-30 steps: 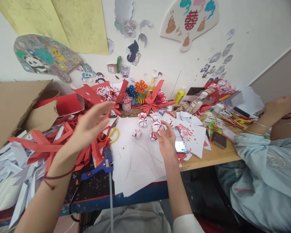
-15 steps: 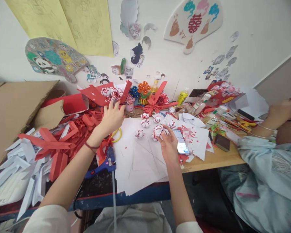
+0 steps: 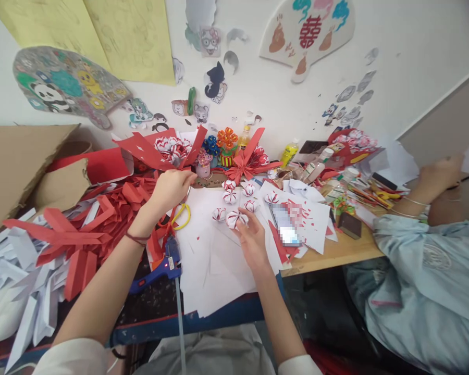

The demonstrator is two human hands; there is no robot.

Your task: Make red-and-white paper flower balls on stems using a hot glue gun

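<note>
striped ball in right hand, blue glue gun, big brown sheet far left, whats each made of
Striped ball: probably matte folded paper, going by its creased-looking segments. Blue glue gun: likely smooth plastic, judging by its even, moulded-looking body. Brown sheet: matte cardboard, it seems, from its rough edge.

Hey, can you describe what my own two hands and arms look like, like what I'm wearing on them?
Your left hand and right hand are both gloveless, with bare forearms. A thin, dark red cord bracelet circles the left wrist; none shows on the right. White sleeves end well short of both wrists.
</note>
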